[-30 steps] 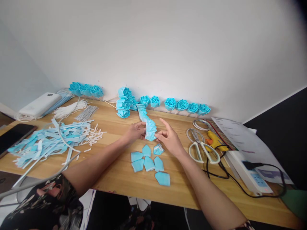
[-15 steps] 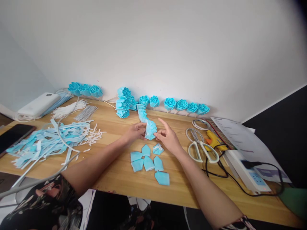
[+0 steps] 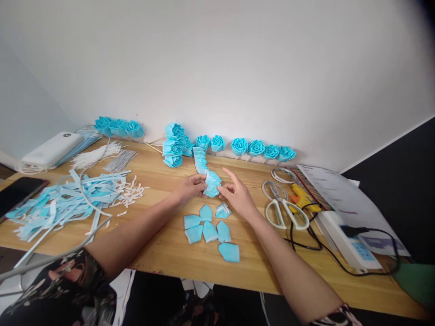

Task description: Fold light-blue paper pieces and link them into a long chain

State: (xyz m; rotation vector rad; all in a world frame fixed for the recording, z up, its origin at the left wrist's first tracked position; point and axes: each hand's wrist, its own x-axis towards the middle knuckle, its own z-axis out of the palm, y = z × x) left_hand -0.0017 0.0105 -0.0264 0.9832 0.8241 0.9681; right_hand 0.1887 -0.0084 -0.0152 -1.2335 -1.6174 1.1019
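Observation:
My left hand [image 3: 189, 186] and my right hand [image 3: 238, 194] meet over the middle of the wooden table [image 3: 163, 253]. Both pinch the near end of a chain of folded blue petal pieces [image 3: 205, 174] that trails away toward the wall. The right forefinger points outward while the thumb and other fingers grip the chain. Just in front of my hands lie several loose blue folded petals [image 3: 210, 231]. Along the wall stands a row of finished blue paper roses [image 3: 258, 148].
A heap of blue and white strip offcuts [image 3: 64, 199] covers the left side, with a white power bank [image 3: 50, 149] and a dark phone [image 3: 16, 190] beyond. To the right lie white-handled scissors [image 3: 283, 210], a yellow glue gun [image 3: 304, 197], a power strip [image 3: 350, 242] with black cable, and papers [image 3: 336, 192].
The petal chain has bunched up shorter between my hands, its near end drawn in a little. The hands have barely shifted.

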